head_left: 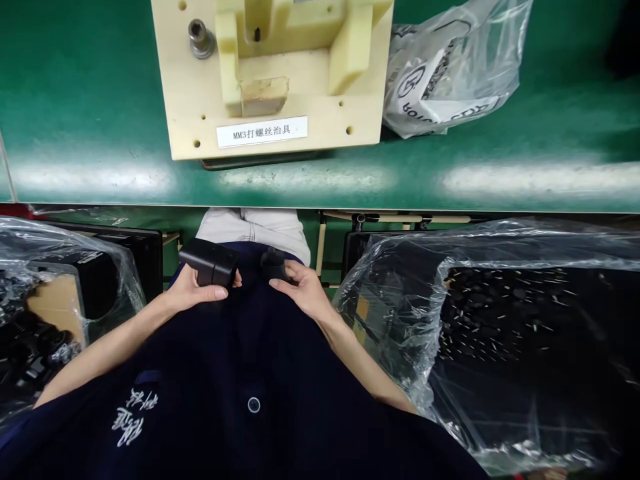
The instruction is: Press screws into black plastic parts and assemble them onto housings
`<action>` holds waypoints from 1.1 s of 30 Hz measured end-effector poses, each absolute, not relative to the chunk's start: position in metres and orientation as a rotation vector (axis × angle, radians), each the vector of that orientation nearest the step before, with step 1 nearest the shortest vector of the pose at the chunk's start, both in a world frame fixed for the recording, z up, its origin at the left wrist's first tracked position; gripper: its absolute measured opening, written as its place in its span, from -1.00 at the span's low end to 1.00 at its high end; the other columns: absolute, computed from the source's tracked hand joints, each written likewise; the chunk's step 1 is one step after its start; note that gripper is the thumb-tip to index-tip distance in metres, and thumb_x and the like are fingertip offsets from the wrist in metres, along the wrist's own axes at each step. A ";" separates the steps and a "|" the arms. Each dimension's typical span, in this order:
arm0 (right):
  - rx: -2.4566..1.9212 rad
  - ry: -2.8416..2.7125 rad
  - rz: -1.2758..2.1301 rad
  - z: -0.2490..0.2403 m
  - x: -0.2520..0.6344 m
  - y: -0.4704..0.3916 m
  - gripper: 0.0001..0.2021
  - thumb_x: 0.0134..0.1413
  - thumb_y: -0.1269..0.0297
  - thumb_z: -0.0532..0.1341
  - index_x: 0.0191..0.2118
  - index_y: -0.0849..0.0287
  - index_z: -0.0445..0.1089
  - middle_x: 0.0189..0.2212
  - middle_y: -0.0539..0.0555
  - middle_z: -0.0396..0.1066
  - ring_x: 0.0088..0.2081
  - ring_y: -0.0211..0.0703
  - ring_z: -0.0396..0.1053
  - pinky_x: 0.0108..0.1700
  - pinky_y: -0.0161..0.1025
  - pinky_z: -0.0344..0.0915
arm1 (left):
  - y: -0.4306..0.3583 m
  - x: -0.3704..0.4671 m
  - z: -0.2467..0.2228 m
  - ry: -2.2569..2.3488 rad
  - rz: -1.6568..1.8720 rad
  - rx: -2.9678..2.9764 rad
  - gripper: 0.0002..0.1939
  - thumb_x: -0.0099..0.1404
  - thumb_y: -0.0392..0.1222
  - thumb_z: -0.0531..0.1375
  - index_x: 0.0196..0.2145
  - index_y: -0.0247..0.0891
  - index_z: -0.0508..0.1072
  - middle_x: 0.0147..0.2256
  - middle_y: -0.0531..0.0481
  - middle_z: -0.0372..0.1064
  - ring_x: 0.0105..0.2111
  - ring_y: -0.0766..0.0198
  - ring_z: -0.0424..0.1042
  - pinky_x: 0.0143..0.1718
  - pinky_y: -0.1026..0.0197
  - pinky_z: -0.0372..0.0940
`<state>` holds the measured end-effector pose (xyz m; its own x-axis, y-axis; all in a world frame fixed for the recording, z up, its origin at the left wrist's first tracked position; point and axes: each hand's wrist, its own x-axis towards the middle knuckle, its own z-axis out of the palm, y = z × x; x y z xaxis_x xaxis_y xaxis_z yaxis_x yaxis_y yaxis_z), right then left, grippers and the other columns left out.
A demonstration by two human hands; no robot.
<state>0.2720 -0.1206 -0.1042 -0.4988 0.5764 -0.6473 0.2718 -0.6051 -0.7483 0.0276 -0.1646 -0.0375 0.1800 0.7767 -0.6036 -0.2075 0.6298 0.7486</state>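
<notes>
A black, box-like plastic housing (209,261) sits in my left hand (200,288), with the thumb along its lower side and the other fingers mostly hidden behind it. My right hand (303,288) pinches a smaller dark plastic part (273,264) between thumb and fingers; its exact kind is too dark to make out. The two parts are held apart, side by side, close to my lap and below the table's front edge.
On the green table (100,133) stands a cream-coloured fixture (190,120) with a label and a bolt (201,39). Right of it lies a clear bag (457,73). Plastic-lined bins flank me: the left bin (55,293) holds black parts, the right bin (500,313) several dark pieces with shiny pins.
</notes>
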 end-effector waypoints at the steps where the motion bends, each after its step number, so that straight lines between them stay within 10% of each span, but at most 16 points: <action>1: -1.448 -1.316 2.235 -0.104 0.272 -0.120 -0.53 -0.02 0.05 0.32 -0.03 0.25 0.39 -0.25 0.14 0.55 -0.18 -0.02 0.51 -0.07 -0.05 0.43 | -0.164 0.028 -0.037 1.183 0.785 0.509 -0.60 0.01 0.06 0.38 -0.30 -0.31 0.55 -0.36 -0.13 0.52 -0.32 0.11 0.49 -0.20 0.09 0.39; 7: -1.331 -1.661 2.327 -0.097 0.269 -0.092 -0.59 -0.12 0.34 0.35 -0.05 0.22 0.49 -0.01 0.20 0.48 0.05 0.13 0.42 0.21 0.10 0.24 | -0.162 0.023 -0.038 1.175 0.862 0.076 -0.41 -0.06 0.08 0.41 -0.13 -0.35 0.52 -0.36 -0.14 0.51 -0.41 0.18 0.49 -0.38 0.20 0.41; 19: -1.072 -1.821 2.431 -0.100 0.262 -0.073 -0.58 0.01 0.20 0.28 0.02 0.16 0.49 0.02 0.09 0.46 0.10 0.11 0.39 0.25 0.03 0.26 | -0.164 0.017 -0.033 1.255 0.899 0.030 -0.44 -0.06 0.16 0.43 -0.26 -0.38 0.57 -0.30 -0.18 0.55 -0.36 0.21 0.52 -0.31 0.24 0.47; 33: -1.261 -2.158 1.643 -0.104 0.285 -0.116 -0.69 0.13 0.16 0.26 -0.04 0.15 0.51 -0.09 0.17 0.52 -0.07 0.10 0.50 0.04 0.04 0.47 | -0.165 0.022 -0.037 1.353 0.828 0.039 -0.51 -0.01 0.16 0.38 -0.37 -0.39 0.58 -0.36 -0.15 0.56 -0.41 0.24 0.50 -0.36 0.28 0.39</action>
